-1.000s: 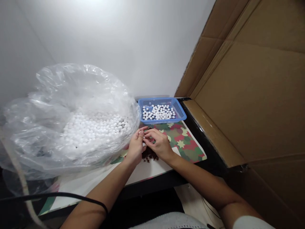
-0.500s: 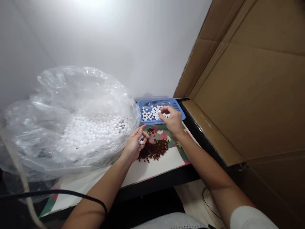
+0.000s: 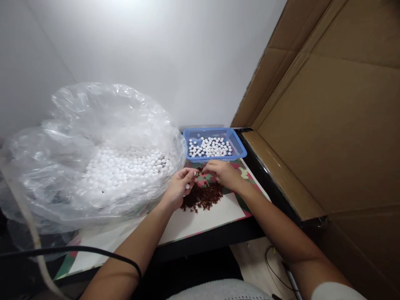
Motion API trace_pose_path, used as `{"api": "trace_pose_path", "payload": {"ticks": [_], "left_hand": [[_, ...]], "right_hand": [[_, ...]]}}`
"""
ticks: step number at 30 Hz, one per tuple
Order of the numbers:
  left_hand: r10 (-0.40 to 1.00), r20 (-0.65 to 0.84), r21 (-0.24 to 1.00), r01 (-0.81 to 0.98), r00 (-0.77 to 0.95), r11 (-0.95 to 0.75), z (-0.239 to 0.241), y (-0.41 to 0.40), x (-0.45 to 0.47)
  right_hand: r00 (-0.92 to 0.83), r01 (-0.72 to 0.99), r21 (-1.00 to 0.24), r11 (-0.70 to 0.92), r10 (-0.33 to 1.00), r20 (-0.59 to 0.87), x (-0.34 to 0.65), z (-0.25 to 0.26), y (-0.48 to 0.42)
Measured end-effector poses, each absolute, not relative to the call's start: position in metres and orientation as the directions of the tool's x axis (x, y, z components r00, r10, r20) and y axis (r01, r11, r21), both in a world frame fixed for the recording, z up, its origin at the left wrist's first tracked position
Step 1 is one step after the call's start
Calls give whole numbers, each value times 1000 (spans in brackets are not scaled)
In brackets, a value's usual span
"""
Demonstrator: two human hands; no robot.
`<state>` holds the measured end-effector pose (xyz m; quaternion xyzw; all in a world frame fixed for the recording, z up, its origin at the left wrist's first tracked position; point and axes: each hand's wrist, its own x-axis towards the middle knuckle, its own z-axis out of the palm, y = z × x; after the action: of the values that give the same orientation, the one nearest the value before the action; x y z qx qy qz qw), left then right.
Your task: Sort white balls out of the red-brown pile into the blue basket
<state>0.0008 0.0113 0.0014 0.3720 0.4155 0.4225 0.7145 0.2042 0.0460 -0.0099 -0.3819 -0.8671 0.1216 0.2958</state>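
My left hand [image 3: 179, 186] is curled around several small white balls [image 3: 187, 186], and one shows between its thumb and forefinger. Close to it on the right, my right hand [image 3: 220, 173] has its fingertips pinched together; whatever they hold is too small or hidden to make out. Beneath both hands lies a pile of dark reddish-brown small pieces [image 3: 204, 198], partly over a white sheet [image 3: 228, 207]. Just beyond my right hand stands a blue plastic basket [image 3: 239, 146] with many white balls inside.
A large clear plastic bag [image 3: 65, 125] full of white balls takes up the left side. Tall cardboard [image 3: 337, 104] rises on the right, and a white wall [image 3: 175, 62] stands behind. A black cable [image 3: 78, 250] crosses in front of my left forearm.
My right hand has come back from over the blue basket to beside my left hand; the ball in its fingertips is no longer visible there. My left fingers have drawn in around a ball.
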Motion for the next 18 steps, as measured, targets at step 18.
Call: {"api": "trace_pose_path", "payload": {"ticks": [18], "left_hand": [[906, -257, 910, -231, 337, 344, 0, 12, 2]], "right_hand": [[-365, -4, -987, 160, 919, 150, 179, -7, 21]]}}
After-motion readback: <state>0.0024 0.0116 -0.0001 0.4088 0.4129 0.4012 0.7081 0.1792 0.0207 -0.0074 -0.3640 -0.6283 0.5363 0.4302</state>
